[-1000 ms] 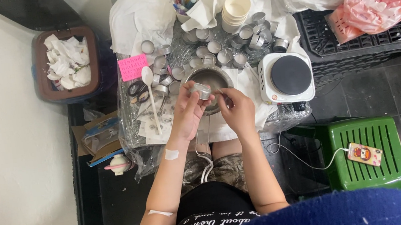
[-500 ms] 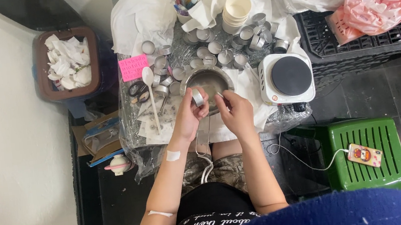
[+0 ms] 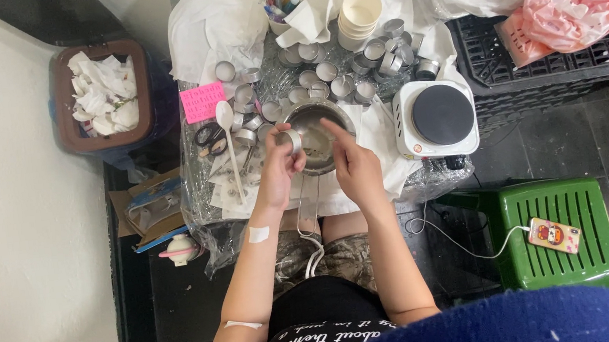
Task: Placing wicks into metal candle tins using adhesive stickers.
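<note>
My left hand (image 3: 279, 168) holds a small round metal tin (image 3: 293, 141) tilted on its side, just left of a metal saucepan (image 3: 317, 135) on the small table. My right hand (image 3: 353, 165) hovers beside the pan's right rim with the index finger stretched toward its inside; it holds nothing that I can see. The pan's long handle (image 3: 308, 201) points back toward me between my forearms. Several empty metal tins (image 3: 354, 73) lie scattered behind the pan.
A white single hot plate (image 3: 437, 116) sits right of the pan. A white spoon (image 3: 227, 138), scissors (image 3: 207, 138), a pink card (image 3: 203, 101) and stacked paper cups (image 3: 357, 18) are on the table. A bin of tissues (image 3: 105, 98) stands left; a green stool with a phone (image 3: 554, 234) right.
My left hand has lifted the tin slightly and turned it more on edge. My right hand has drawn back from the tin and now points a finger over the pan.
</note>
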